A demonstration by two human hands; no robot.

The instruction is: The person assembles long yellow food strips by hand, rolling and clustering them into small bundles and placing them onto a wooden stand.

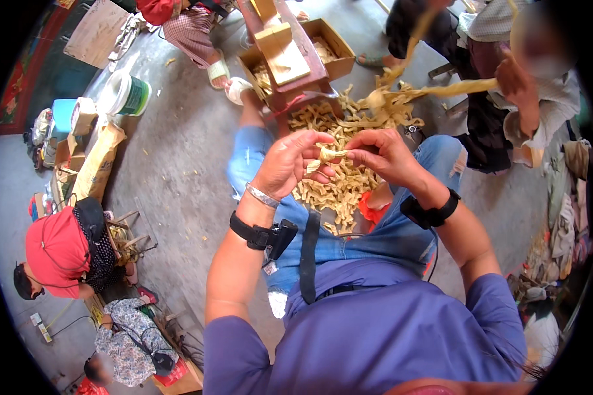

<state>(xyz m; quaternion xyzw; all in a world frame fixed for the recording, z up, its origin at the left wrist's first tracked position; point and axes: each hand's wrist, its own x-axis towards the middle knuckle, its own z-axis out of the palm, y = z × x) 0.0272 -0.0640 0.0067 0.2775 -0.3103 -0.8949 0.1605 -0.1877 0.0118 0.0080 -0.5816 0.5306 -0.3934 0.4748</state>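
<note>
Head view, left fingers [313,137] and right fingers [363,158] grasping knotted strip [328,155], green-labelled bucket [125,94]

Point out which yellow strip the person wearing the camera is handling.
The short, twisted yellow strip pinched by the right hand, alongside the left hand; other strips lie heaped on the floor or stretch toward a co-worker's hand.

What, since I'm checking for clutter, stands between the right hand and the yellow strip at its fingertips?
Nothing visible: the right hand directly pinches one end of the strip. The left hand is at its other end.
</note>
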